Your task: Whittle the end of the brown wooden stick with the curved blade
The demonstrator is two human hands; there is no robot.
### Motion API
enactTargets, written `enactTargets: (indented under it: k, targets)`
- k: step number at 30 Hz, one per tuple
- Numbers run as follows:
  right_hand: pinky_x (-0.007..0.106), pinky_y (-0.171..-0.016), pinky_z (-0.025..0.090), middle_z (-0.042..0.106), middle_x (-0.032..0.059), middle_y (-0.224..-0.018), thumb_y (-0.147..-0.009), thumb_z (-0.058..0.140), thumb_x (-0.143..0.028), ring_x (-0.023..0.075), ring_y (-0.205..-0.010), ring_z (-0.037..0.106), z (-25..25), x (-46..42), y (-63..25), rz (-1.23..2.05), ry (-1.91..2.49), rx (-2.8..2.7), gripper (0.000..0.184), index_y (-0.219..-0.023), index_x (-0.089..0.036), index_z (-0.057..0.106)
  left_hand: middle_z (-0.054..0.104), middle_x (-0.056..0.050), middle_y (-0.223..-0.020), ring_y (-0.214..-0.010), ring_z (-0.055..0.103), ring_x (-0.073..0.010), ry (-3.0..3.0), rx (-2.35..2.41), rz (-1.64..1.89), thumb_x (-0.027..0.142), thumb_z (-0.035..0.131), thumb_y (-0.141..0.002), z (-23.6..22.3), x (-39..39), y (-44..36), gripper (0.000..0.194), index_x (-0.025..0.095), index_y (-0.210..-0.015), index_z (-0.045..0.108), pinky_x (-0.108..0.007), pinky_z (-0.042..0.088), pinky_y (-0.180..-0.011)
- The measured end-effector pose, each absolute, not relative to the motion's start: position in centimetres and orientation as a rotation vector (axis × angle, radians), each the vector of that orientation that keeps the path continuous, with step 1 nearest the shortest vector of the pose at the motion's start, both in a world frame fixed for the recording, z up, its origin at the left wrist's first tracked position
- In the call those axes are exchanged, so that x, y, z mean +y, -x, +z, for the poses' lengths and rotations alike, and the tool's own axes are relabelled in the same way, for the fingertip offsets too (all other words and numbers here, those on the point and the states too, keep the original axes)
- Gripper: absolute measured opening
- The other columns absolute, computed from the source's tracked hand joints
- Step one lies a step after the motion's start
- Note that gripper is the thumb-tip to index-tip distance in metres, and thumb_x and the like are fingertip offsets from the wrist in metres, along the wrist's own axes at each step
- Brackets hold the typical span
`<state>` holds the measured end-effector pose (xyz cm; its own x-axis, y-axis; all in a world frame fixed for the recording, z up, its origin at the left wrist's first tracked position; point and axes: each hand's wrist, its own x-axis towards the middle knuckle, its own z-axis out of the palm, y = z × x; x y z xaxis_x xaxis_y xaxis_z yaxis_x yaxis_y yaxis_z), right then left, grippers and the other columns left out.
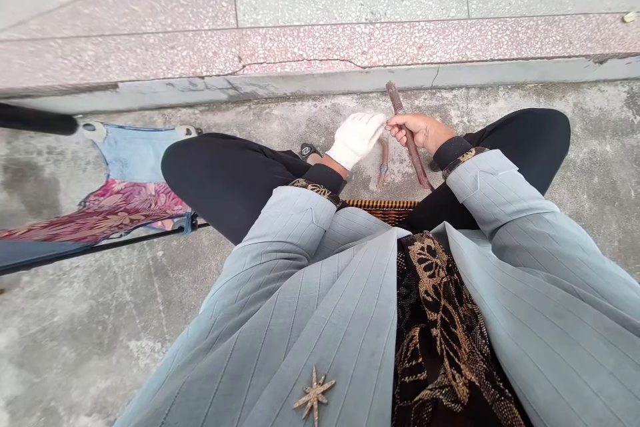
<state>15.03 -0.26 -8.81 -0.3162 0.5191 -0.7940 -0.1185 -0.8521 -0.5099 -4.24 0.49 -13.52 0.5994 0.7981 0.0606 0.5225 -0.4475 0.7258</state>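
Observation:
I sit on a woven seat (385,208) with my knees apart, in black trousers and a grey striped jacket. My right hand (419,131), bare, is closed round a long reddish-brown stick (406,131) that slants from above my hand down to the ground between my legs. My left hand (356,139) wears a white glove; its fingers are bunched and pinch at the stick just beside my right hand's fingertips. What lies between the gloved fingertips is too small to make out. A second, shorter brown stick (383,161) lies on the concrete below my hands.
A fabric seat of blue denim and pink flowered cloth on a thin black frame (107,207) stands at the left. A black bar (37,120) juts in from the left edge. Ahead runs a grey kerb (280,83) with pink terrazzo paving beyond.

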Motion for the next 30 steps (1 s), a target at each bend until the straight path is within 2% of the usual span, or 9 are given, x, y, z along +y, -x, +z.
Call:
enactTargets:
  k: [3, 7, 9, 13, 18, 23, 25, 30]
  targets:
    - [0.012, -0.034, 0.031, 0.046, -0.0054, -0.051, -0.093, 0.062, -0.009, 0.0048, -0.040, 0.031, -8.7, -0.3, -15.2, 2.136, 1.600, -0.397, 0.017, -0.082, -0.018, 0.052, 0.072, -0.016, -0.118, -0.121, 0.063, -0.0341, -2.172, 1.013, 0.493, 0.031, 0.059, -0.093, -13.2, 0.7, 4.5, 0.029, 0.022, -0.116, 0.074, -0.053, 0.038, -0.116]
    - [0.011, -0.034, 0.030, 0.044, -0.0061, -0.051, -0.093, 0.060, -0.007, 0.0047, -0.040, 0.031, -8.5, -0.3, -15.3, 2.126, 1.595, -0.342, 0.017, -0.082, -0.018, 0.053, 0.066, -0.017, -0.138, -0.134, 0.058, -0.0356, -2.214, 0.994, 0.464, 0.031, 0.068, -0.087, -13.5, 0.6, 4.5, 0.048, 0.018, -0.134, 0.067, -0.051, 0.037, -0.120]
    - [0.011, -0.034, 0.029, 0.043, -0.0066, -0.051, -0.093, 0.060, -0.006, 0.0045, -0.040, 0.030, -8.4, -0.4, -15.2, 2.122, 1.588, -0.337, 0.017, -0.083, -0.018, 0.053, 0.066, -0.016, -0.140, -0.134, 0.058, -0.0340, -2.218, 1.030, 0.469, 0.027, 0.064, -0.090, -13.8, 0.5, 4.4, 0.048, 0.017, -0.137, 0.065, -0.050, 0.038, -0.120]
    - [0.012, -0.035, 0.029, 0.044, -0.0063, -0.052, -0.093, 0.060, -0.006, 0.0044, -0.041, 0.030, -8.4, -0.4, -15.2, 2.131, 1.574, -0.351, 0.017, -0.082, -0.018, 0.053, 0.072, -0.013, -0.132, -0.126, 0.064, -0.0283, -2.117, 1.105, 0.530, 0.016, 0.051, -0.092, -14.1, 0.3, 4.0, 0.041, 0.018, -0.129, 0.069, -0.045, 0.043, -0.116]
    - [0.013, -0.037, 0.029, 0.042, -0.0068, -0.052, -0.095, 0.063, -0.010, 0.0044, -0.042, 0.029, -8.8, -0.5, -15.3, 2.134, 1.549, -0.434, 0.024, -0.077, -0.019, 0.050, 0.077, -0.007, -0.112, -0.107, 0.068, -0.0231, -1.847, 1.164, 0.643, 0.019, 0.053, -0.088, -13.9, 0.3, 3.8, 0.029, 0.020, -0.110, 0.073, -0.039, 0.049, -0.108]
    - [0.016, -0.041, 0.034, 0.041, -0.0063, -0.051, -0.097, 0.066, -0.012, 0.0058, -0.044, 0.032, -9.5, -0.6, -15.4, 2.095, 1.561, -0.603, 0.031, -0.072, -0.019, 0.049, 0.069, -0.003, -0.073, -0.067, 0.064, -0.0164, -1.414, 1.093, 0.637, 0.020, 0.050, -0.084, -14.0, 0.7, 3.3, 0.014, 0.017, -0.083, 0.064, -0.033, 0.057, -0.075]
    - [0.017, -0.042, 0.034, 0.041, -0.0064, -0.050, -0.097, 0.065, -0.010, 0.0062, -0.044, 0.032, -9.6, -0.6, -15.5, 2.038, 1.596, -0.667, 0.030, -0.072, -0.018, 0.051, 0.067, -0.004, -0.069, -0.059, 0.062, -0.0147, -1.290, 1.056, 0.619, 0.023, 0.052, -0.086, -13.6, 0.7, 3.3, 0.014, 0.015, -0.081, 0.062, -0.031, 0.056, -0.066]
    - [0.020, -0.042, 0.029, 0.041, -0.0072, -0.051, -0.088, 0.075, -0.007, 0.0069, -0.044, 0.033, -9.3, -0.5, -15.7, 1.799, 1.702, -0.842, 0.025, -0.076, -0.018, 0.056, 0.071, -0.007, -0.068, -0.054, 0.063, -0.0140, -1.163, 1.038, 0.513, 0.030, 0.054, -0.090, -11.8, 0.8, 4.0, 0.023, 0.012, -0.085, 0.066, -0.029, 0.056, -0.061]
